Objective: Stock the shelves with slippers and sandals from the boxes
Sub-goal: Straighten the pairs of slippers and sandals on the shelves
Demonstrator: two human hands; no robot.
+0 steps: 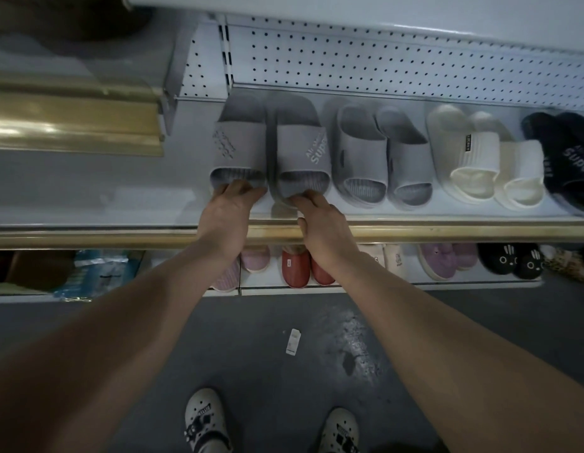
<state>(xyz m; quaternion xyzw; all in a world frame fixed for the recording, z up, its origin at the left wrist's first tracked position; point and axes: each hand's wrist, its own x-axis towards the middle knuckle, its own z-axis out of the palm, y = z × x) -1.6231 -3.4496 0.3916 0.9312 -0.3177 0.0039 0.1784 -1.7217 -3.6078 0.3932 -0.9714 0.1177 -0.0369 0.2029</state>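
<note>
White metal shelf (120, 191), pegboard back (382, 60), brass-coloured front rail (447, 232); dim store aisle. Stock on it, left end: one pair of grey slide slippers, toes to the front, sides touching. The left grey slipper (239, 145) has a broad strap with pale print too blurred to read; the right grey slipper (302, 148) has a matching strap lettered "Super", and ribbed footbeds show at both toe openings. Same row, to the right: plain grey pair (382, 155), white ribbed pair (480, 158), black pair (571, 158) with white lettering, each pair just beside the next. Lower shelf: pink pair (254, 259), red pair (295, 268), purple pair (441, 259), black pair with animal faces (513, 259); at its left, a crumpled plastic bag (97, 269). Grey floor (251, 322) with a small paper tag (293, 341) and a dark stain; white clogs (204, 420) on the person's feet. Both bare arms reach up over the rail. Left hand (228, 207): grip narrow, fingers curled onto the toe end of the left grey slipper. Right hand (320, 220): fingers bent over the toe rim of the right grey slipper, thumb lying out near the rail; fingertips of both hands partly hidden.
</note>
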